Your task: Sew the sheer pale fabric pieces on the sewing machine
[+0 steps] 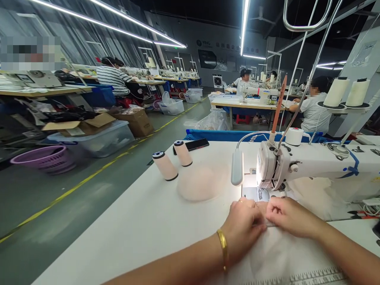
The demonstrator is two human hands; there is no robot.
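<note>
1. The left hand [245, 219], gold bracelet [222, 247] at the wrist, has its fingers curled and drawn together, pinching peach fabric [261, 206].
2. The right hand [285, 215] is similarly bunched, gripping the same fabric from the other side; its fingertips are partly hidden.
3. The fabric, thin and soft, lies just in front of the metal presser foot [261, 194] of a glossy white sewing machine [323, 160]; the hands cover much of it.
4. On the smooth white table [124, 233], two tapered thread cones [165, 166] stand near a flat black phone [199, 145] and a sheer, rounded cloth piece [198, 184].
5. A slim lamp [237, 168] hangs beside the machine head; a marked ruler [319, 276] lies nearest the viewer.
</note>
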